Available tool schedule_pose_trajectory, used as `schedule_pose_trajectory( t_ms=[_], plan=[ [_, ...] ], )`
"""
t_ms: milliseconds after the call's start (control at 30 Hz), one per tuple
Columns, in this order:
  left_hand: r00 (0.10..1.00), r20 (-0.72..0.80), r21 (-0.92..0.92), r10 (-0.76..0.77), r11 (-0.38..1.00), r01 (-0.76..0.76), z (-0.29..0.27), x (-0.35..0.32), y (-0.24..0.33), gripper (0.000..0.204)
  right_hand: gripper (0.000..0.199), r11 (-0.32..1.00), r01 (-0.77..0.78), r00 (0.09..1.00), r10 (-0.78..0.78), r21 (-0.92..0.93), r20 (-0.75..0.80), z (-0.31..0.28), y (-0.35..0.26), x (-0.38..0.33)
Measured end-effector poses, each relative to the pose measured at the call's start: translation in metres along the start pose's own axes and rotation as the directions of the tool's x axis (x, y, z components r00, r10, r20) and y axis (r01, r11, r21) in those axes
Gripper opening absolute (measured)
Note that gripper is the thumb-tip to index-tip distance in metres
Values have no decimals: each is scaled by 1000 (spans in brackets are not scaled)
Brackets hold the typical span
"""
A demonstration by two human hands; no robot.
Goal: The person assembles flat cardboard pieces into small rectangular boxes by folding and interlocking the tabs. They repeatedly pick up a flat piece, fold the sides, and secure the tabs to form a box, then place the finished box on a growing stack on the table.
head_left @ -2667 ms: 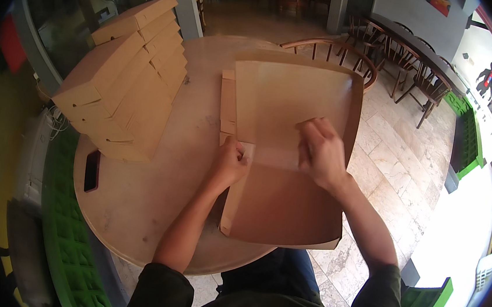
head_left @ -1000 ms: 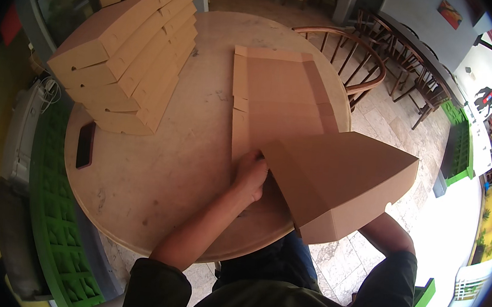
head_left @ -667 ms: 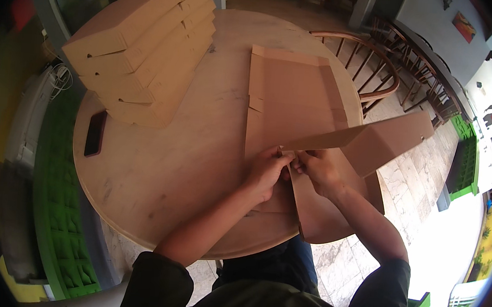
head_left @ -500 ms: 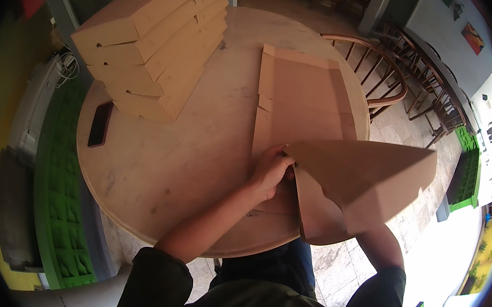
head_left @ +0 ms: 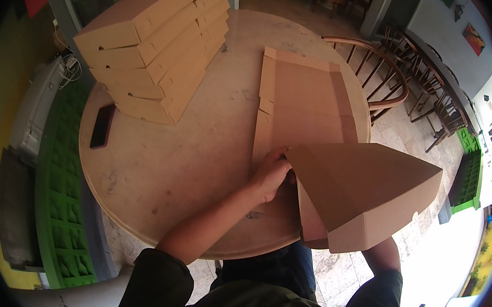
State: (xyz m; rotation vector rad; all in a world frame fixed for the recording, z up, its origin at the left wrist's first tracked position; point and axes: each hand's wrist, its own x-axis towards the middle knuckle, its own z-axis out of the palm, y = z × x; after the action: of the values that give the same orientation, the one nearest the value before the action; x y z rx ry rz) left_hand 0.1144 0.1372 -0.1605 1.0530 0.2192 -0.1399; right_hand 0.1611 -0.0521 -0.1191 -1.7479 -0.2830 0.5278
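A brown cardboard box (head_left: 366, 181), partly folded, is raised at the near right side of the round table. My left hand (head_left: 272, 176) is closed on its left edge, fingers pinched around the cardboard. The box's broad panel faces up, with a folded side wall at its near right. My right forearm (head_left: 382, 258) goes up behind that wall; the box hides the right hand and its fingers. Beyond the box, an unfolded cardboard blank (head_left: 309, 100) lies on the table, its side flaps slightly raised.
Folded cardboard boxes (head_left: 144, 45) stand in tall stacks at the far left of the table (head_left: 155, 186). A dark phone (head_left: 102, 126) lies near the left edge. A wooden chair (head_left: 388, 99) stands against the right side. Green latticework (head_left: 61, 196) runs along the left.
The raised box's right part has folded down, and a side wall with crisp creases now shows at the near right. My left hand keeps its grip in nearly the same place.
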Motion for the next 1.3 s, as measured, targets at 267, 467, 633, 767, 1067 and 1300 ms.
schedule_pose_trajectory(
  t_ms=[267,467,633,767,1067,1300],
  plan=[
    [977,-160,156,144,981,-119,13,-3,-12,17,22,997,35,999,-35,-67,13,-4,-6,-9],
    [846,-236,542,478,787,-294,3,4,-14,33,25,993,59,998,-58,-105,16,-6,-9,-15],
    [837,-158,681,524,672,-293,-12,11,-14,25,27,988,72,997,-70,-138,22,-10,-11,-21],
    [845,-104,630,525,692,-352,-18,14,-12,23,29,981,87,996,-83,-172,28,-13,-14,-25],
    [857,-53,585,512,711,-389,-30,23,-21,19,34,949,173,985,-167,-265,46,-14,-16,-32],
    [538,113,943,835,80,-322,-21,7,-5,32,37,854,336,941,-319,-397,111,-7,-24,-27]
  ],
)
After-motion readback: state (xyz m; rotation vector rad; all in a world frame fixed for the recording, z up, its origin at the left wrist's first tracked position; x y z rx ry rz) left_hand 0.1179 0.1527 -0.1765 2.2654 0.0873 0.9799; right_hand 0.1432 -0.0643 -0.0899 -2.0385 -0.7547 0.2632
